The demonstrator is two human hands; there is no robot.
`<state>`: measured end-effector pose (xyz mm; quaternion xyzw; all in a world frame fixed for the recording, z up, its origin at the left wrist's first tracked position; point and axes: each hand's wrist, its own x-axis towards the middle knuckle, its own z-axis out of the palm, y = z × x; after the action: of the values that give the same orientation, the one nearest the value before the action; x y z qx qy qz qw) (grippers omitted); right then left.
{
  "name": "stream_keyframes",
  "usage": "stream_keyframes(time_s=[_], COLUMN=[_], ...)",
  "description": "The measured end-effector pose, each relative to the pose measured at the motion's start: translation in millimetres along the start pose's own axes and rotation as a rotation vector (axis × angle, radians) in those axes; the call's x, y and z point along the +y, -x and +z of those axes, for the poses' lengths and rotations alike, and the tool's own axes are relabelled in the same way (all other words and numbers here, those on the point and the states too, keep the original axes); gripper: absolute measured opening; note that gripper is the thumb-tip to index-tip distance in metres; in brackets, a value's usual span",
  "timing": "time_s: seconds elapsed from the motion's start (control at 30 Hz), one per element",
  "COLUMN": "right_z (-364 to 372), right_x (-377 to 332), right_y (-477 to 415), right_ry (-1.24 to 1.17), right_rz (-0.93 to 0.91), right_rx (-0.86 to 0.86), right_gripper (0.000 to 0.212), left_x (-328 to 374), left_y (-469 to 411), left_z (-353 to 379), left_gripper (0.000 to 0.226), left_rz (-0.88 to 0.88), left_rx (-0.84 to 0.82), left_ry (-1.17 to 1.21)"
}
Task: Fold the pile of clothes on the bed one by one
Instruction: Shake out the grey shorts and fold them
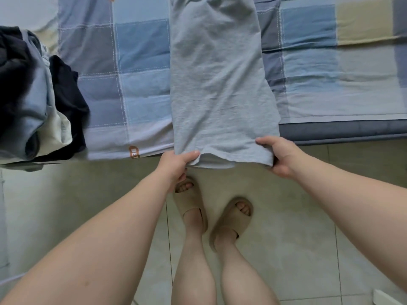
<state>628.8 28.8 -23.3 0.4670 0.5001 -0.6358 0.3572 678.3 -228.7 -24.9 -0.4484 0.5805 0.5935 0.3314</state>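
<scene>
— What is nearest to the camera?
— Two bare legs in beige foam slippers (191,205), which stand on the pale tiled floor (297,216) just beside the bed.
— And what are the hands doing?
— The left hand (176,166) pinches the near left corner of a light grey-blue cotton garment (218,84), with the thumb on top and the fingers curled under. The right hand (279,155) grips the near right corner in the same way.
— Where does this garment lie?
— It lies as a long narrow strip across the bed (330,130), from the near edge toward the far side. Its near hem hangs a little over the edge, where the hands hold it.
— What covers the bed?
— A blue checked sheet (143,51).
— Where are the other clothes?
— A pile of dark and pale clothes (33,95) sits at the left on the bed, well apart from the garment.
</scene>
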Motion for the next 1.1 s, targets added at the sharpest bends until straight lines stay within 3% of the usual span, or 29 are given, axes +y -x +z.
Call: stream_keyframes(time_s=[0.3,0.7,1.1], right_z=[-9.7,-29.4,-18.4], right_x=[9.5,17.4,-29.9], right_y=[-1.3,61.2,151.0], right_ry=[-0.108,-0.042,-0.094], right_rz=[-0.018,0.049,0.082], right_rx=[-0.015,-0.041,0.063], right_gripper=[0.021,0.018,0.006], left_x=[-15.8,-32.7,47.7], left_y=[1.7,62.3,153.4], left_z=[17.4,17.7,11.4], left_gripper=[0.022,0.031,0.021], left_rz=[-0.047,-0.167,-0.213], left_rx=[0.092,0.189,0.151], left_ry=[0.354,0.387,0.585])
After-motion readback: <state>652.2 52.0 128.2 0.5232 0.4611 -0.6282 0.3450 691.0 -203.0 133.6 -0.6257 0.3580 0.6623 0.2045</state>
